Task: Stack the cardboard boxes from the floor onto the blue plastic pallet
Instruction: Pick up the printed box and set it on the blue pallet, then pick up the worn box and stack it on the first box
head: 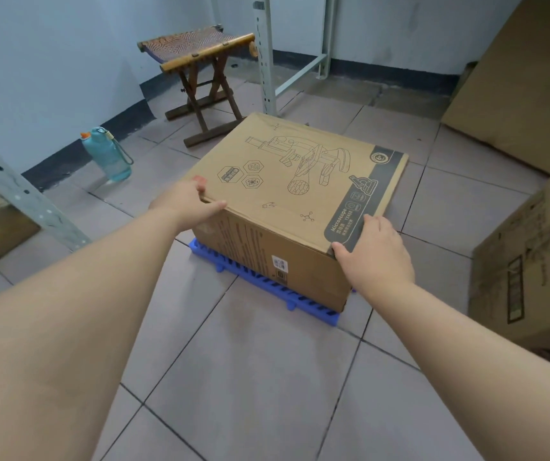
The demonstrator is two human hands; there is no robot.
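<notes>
A cardboard box [286, 181] printed with a microscope drawing sits on the blue plastic pallet [267, 287], which shows only along its near edge under the box. My left hand [187, 201] grips the box's near left top corner, fingers over the top edge. My right hand [373, 251] grips the near right top corner, thumb on the dark printed band. Another cardboard box [529, 271] stands on the floor at the right edge.
A wooden folding stool [200, 71] stands behind the box. A teal water bottle [107, 154] rests by the left wall. Metal shelf posts [267, 54] rise behind and at left [17, 194]. Large flat cardboard [526, 88] leans at the far right.
</notes>
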